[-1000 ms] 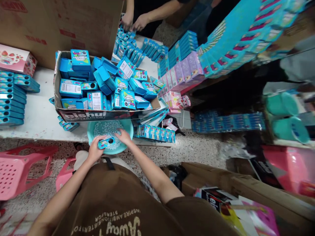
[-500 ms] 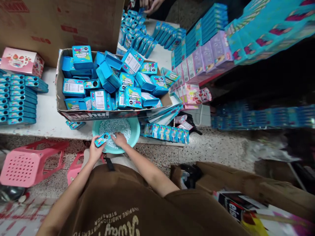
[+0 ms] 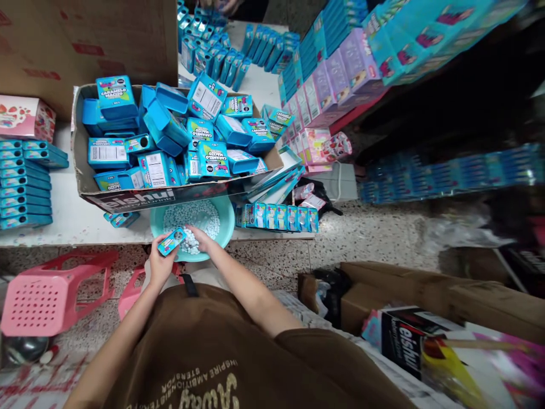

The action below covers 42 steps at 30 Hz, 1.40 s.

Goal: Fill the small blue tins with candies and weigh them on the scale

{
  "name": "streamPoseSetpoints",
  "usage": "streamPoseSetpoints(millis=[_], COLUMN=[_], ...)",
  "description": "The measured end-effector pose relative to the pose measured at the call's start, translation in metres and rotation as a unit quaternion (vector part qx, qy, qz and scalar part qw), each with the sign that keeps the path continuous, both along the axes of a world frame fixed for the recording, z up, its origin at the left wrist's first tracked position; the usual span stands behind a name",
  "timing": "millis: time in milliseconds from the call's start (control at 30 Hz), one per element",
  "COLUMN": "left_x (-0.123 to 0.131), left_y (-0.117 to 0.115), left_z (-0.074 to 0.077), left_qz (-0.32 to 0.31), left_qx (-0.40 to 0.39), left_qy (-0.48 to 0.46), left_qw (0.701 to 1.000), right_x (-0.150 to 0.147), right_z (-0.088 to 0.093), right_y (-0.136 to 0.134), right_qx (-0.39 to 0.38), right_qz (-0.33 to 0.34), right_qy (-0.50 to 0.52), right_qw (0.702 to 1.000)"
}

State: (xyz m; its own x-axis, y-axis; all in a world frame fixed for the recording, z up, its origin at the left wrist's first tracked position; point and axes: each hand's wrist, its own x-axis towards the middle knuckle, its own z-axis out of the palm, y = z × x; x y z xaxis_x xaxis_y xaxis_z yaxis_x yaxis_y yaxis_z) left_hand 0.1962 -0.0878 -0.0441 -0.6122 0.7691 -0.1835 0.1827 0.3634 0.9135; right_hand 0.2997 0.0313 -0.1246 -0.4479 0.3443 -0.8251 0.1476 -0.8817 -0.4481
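Note:
A small blue candy box (image 3: 171, 242) with a dark round opening at its end is held in my left hand (image 3: 160, 264), over the near left rim of a mint-green basin (image 3: 229, 230). White pellets (image 3: 204, 218) fill the bottom of the basin. My right hand (image 3: 201, 240) is over the pellets, curled, with its fingertips beside the box's open end; some pellets show at its fingers. Just behind the basin stands an open carton (image 3: 170, 197) heaped with blue boxes (image 3: 117, 96).
Stacked blue boxes (image 3: 26, 196) stand at the left, and a row (image 3: 281, 217) lies right of the basin. Pink stools (image 3: 40, 301) are below the table edge. Cartons (image 3: 383, 295) sit at lower right. Another person's hand (image 3: 227, 5) shows at the top.
My right hand has drawn in from the basin's middle to the blue box's open end. The view has shifted, so the table and carton appear further left.

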Motion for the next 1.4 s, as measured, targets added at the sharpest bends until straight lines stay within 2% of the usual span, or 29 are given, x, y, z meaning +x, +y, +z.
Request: streamPoseSetpoints(millis=[167, 233, 300, 433, 567, 733, 1000, 1167, 1300, 1400], left_x=[-0.004, -0.004, -0.002, 0.006, 0.011, 0.009, 0.013, 0.010, 0.011, 0.014], left_y=[-0.001, 0.000, 0.002, 0.007, 0.013, 0.022, 0.029, 0.033, 0.036, 0.038], left_z=[0.006, 0.008, 0.010, 0.011, 0.013, 0.020, 0.019, 0.026, 0.025, 0.023], left_qz=[-0.011, -0.040, -0.074, -0.134, -0.168, -0.190, -0.131, -0.173, -0.122, -0.112], left_qx=[0.012, 0.009, -0.001, -0.013, 0.006, 0.001, -0.026, 0.000, -0.020, -0.017], left_qy=[0.012, 0.023, 0.038, 0.073, 0.108, 0.129, 0.064, 0.110, 0.067, 0.060], left_qw=[1.000, 0.999, 0.996, 0.988, 0.980, 0.973, 0.989, 0.979, 0.990, 0.992], right_x=[0.023, 0.029, 0.032, 0.032, 0.027, 0.022, 0.014, 0.011, 0.010, 0.009], right_z=[0.036, 0.053, 0.072, 0.104, 0.123, 0.132, 0.139, 0.135, 0.136, 0.139], right_y=[0.020, 0.025, 0.028, 0.029, 0.026, 0.022, 0.025, 0.027, 0.030, 0.030], right_qx=[-0.031, -0.040, -0.039, 0.007, 0.064, 0.091, 0.165, 0.178, 0.189, 0.198], right_qz=[-0.071, -0.139, -0.219, -0.307, -0.341, -0.337, -0.317, -0.323, -0.330, -0.321], right_qy=[0.066, 0.125, 0.190, 0.221, 0.201, 0.205, 0.173, 0.137, 0.156, 0.158], right_qw=[0.995, 0.982, 0.956, 0.926, 0.916, 0.915, 0.918, 0.920, 0.911, 0.912])
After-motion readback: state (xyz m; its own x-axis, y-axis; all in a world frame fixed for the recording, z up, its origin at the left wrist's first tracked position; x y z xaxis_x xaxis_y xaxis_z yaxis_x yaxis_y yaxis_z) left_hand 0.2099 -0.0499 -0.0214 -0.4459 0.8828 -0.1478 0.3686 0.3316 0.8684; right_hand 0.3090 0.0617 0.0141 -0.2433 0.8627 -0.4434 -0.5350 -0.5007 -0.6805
